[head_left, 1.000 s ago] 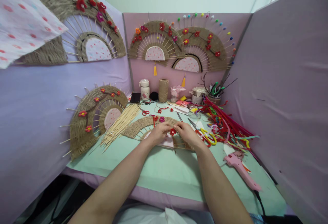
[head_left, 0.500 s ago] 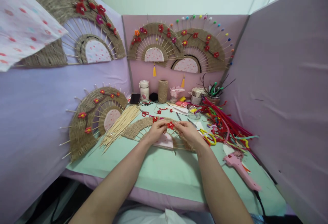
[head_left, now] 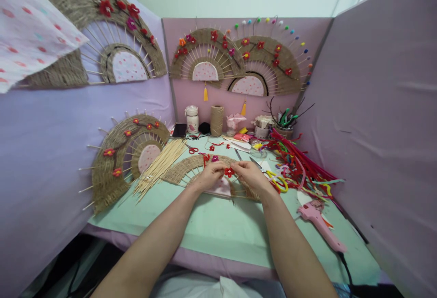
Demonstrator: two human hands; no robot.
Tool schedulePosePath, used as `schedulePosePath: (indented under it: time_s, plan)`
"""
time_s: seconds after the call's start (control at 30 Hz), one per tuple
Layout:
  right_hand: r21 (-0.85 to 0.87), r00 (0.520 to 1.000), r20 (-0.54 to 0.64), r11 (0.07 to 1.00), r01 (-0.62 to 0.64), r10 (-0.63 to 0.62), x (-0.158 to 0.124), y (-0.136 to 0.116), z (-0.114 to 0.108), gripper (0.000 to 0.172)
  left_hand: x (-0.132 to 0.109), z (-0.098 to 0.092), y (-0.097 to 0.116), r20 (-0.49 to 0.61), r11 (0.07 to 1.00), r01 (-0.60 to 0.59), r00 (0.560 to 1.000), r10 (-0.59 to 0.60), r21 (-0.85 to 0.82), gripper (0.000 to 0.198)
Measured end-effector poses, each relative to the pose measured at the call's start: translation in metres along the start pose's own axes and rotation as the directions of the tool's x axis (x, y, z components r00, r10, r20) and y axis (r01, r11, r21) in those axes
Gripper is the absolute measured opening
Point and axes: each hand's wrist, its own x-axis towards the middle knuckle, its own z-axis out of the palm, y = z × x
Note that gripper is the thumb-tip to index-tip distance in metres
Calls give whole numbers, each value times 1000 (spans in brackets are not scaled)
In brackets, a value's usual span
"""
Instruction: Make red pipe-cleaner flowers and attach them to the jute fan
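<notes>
A small red flower (head_left: 229, 171) is pinched between my two hands, above a twine-wrapped half-round fan (head_left: 184, 167) on the green-covered table. My left hand (head_left: 212, 174) is closed on the flower's left side. From the right, my right hand (head_left: 248, 174) holds it with closed fingertips. Behind my left hand, a magenta flower (head_left: 215, 158) and a red one (head_left: 206, 157) lie at the fan's upper edge. The fan's pale dotted centre (head_left: 220, 187) shows below my hands, which hide part of the fan.
Bamboo sticks (head_left: 160, 166) lie left of the fan, red scissors (head_left: 193, 150) behind them. Yellow-handled scissors (head_left: 278, 181), red pipe cleaners (head_left: 303, 159) and a pink glue gun (head_left: 321, 226) are on the right. A twine spool (head_left: 217, 120) stands at the back.
The red flower has moved slightly down and right between my fingers. More of the red and magenta flowers behind my left hand now shows.
</notes>
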Motion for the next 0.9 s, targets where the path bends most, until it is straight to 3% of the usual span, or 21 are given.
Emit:
schedulePosePath:
  time_s: [0.4,0.63,0.77,0.9]
  plan:
    - [-35,998,46,999,33,-31,3,5,2,36,1,0,-8,65,988,-103,993,96,118,26]
    - [86,999,-43,996,2,2,5,6,2,42,0,-2,0,-6,999,37,999,-37,12,20]
    - [141,999,-32,990,10,-6,4,5,0,41,0,-3,3,59,996,91,994,-89,-20,15]
    - [86,1000,-23,996,7,-5,2,2,0,36,0,-2,1,111,996,86,990,-85,-4,15]
